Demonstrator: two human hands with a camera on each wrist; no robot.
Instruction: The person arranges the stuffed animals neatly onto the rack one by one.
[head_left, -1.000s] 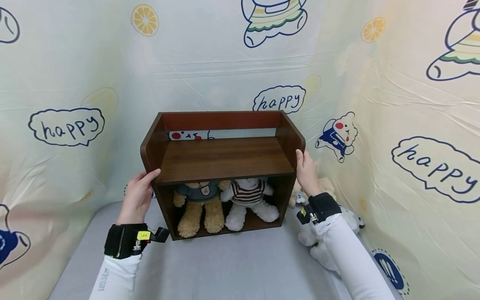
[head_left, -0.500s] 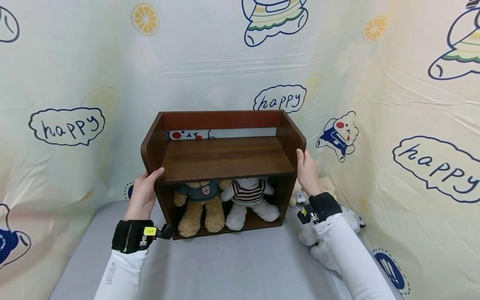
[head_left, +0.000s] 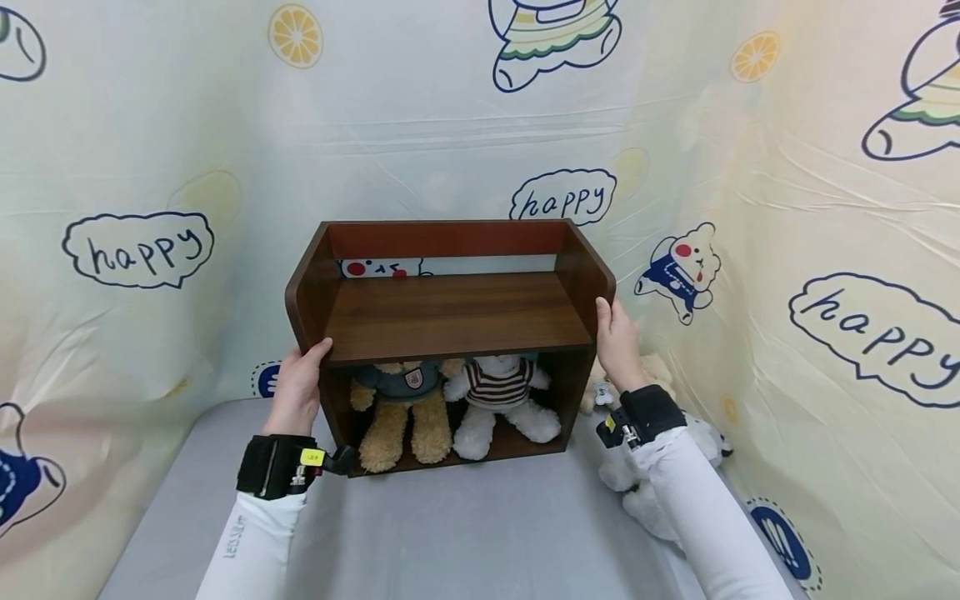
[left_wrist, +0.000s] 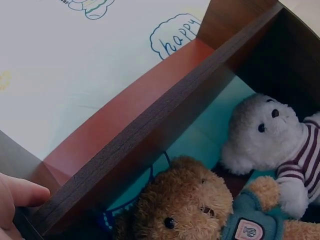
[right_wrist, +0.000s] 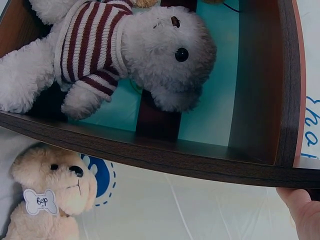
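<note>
A dark brown wooden shelf [head_left: 457,317] stands on the grey-covered table in the head view. My left hand [head_left: 297,390] grips its left side panel, the thumb [left_wrist: 29,193] lying over the front edge and the other fingers mostly hidden. On the opposite side, my right hand [head_left: 619,346] holds the right panel near its front edge, its fingers along the outside. Two plush toys sit in the lower compartment: a brown bear [left_wrist: 182,195] in a teal top and a white plush dog [right_wrist: 165,55] in a striped shirt. The shelf board hides their heads in the head view.
Beyond the shelf's right side are a cream plush dog [right_wrist: 55,185] with a bone-shaped tag and a white plush toy [head_left: 652,504], partly covered by my right arm. Printed cloth [head_left: 405,125] hangs behind and at both sides of the grey table [head_left: 450,533].
My left hand has moved right, closer against the shelf's left panel, with its thumb farther over the front edge. The right hand keeps its place on the shelf.
</note>
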